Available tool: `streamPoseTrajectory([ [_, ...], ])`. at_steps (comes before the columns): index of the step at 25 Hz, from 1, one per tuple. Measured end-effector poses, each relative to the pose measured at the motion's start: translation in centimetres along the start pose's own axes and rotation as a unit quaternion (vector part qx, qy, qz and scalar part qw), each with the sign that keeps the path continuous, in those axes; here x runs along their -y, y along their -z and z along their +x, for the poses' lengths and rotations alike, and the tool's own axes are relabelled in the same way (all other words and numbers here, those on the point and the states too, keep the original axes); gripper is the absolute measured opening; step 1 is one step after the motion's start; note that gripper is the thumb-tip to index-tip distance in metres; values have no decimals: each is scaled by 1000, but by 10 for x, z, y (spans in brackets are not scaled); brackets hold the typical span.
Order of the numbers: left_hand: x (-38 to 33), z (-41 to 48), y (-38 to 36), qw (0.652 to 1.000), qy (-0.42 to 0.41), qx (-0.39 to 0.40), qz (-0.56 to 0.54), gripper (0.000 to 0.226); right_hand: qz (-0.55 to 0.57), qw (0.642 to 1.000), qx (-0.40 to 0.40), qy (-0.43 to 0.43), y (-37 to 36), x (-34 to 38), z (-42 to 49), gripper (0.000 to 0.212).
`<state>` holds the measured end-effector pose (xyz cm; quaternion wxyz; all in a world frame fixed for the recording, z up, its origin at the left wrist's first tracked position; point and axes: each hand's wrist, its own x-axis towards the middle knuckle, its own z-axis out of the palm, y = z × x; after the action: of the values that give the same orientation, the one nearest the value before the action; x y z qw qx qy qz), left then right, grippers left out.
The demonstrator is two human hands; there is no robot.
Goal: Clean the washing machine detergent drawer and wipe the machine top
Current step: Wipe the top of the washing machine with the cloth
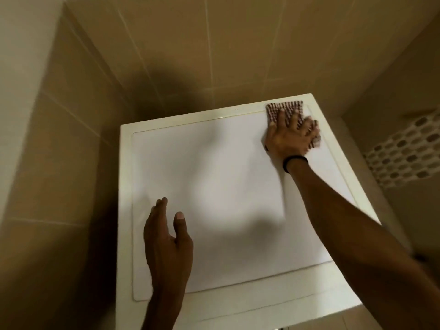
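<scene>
Wiping step in hand. The detergent drawer is not in view, so its condition cannot be judged. Machine top (pixel 214 186) fills centre and lower frame: white, hard, smooth, faintly glossy, a flat inset panel with rounded corners inside a cream border. Cloth (pixel 284 107) sits at the top's far right corner, upper right of frame. It is a soft woven red-and-white check, pressed flat, lying across the seam between panel and border. Right hand (pixel 290 136) lies palm-down on it, fingers splayed wide and straight, pressing rather than clutching; the fingertips are blurred. Thin dark band (pixel 294 161) at that wrist. Left hand (pixel 166 241) is at lower left of frame over the panel's near left area, fingers loosely extended, thumb out, holding nothing. Cannot tell whether it touches the surface or hovers. Judgement: best done with even palm pressure and overlapping passes from far edge toward near edge, with a fingertip running the cloth along the seam and corners, where residue likely gathers. The left hand's patch needs a pass too. The slick panel should give little drag, and the cloth may bunch if pressure is uneven. Beige glazed wall tiles (pixel 190 44) with pale grout lines stand behind and left. A white honeycomb-patterned surface (pixel 404 151) at right edge is blurred, kind unclear.
</scene>
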<state>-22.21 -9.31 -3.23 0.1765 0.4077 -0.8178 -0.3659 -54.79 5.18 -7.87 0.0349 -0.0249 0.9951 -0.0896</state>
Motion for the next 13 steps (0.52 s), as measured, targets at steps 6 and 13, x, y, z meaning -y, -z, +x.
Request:
streamPoseTrajectory([
  [6, 30, 5, 55, 998, 18, -50, 19, 59, 2, 979, 2, 205, -34, 157, -84, 61],
  [13, 48, -9, 111, 997, 55, -45, 37, 66, 36, 939, 99, 327, -43, 215, -294, 63],
])
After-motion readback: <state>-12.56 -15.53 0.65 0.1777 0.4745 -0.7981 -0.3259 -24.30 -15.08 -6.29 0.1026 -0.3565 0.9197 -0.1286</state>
